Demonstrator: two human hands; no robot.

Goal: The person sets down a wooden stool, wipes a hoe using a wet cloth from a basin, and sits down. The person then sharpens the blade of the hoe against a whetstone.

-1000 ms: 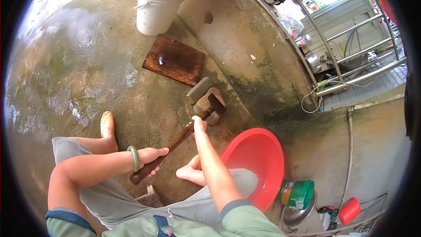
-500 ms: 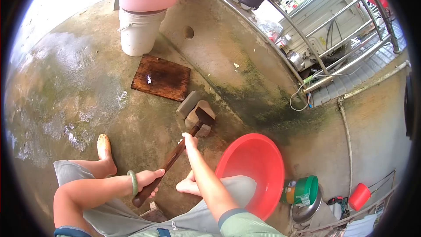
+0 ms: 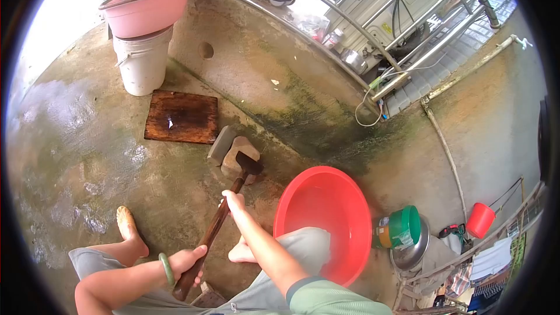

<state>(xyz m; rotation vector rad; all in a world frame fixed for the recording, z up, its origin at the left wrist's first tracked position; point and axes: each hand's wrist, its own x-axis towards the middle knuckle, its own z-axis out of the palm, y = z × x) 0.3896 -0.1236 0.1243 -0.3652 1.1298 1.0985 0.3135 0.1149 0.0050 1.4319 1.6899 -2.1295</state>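
Observation:
A hoe (image 3: 216, 221) with a dark wooden handle slants across the middle, held in both my hands. My left hand (image 3: 186, 261), with a green bangle (image 3: 167, 269) at the wrist, is wrapped round the handle near its lower end. Farther up, close to the head, my right hand (image 3: 233, 201) grips the same handle. The dark metal head (image 3: 249, 164) lies over a brownish stone (image 3: 236, 154); I cannot tell whether they touch. A grey block (image 3: 221, 144) leans beside that stone.
A wet wooden board (image 3: 182, 116) lies on the concrete floor before a white bucket (image 3: 143, 67) topped by a pink basin (image 3: 146, 11). At my right knee stands a large red basin (image 3: 350, 227), with a green bucket (image 3: 402, 226) beyond. Metal railings (image 3: 402, 38) edge a raised ledge.
The view has shifted, so the board, stones and buckets appear farther left and lower. Both hands keep their hold on the hoe, whose head remains over the stone.

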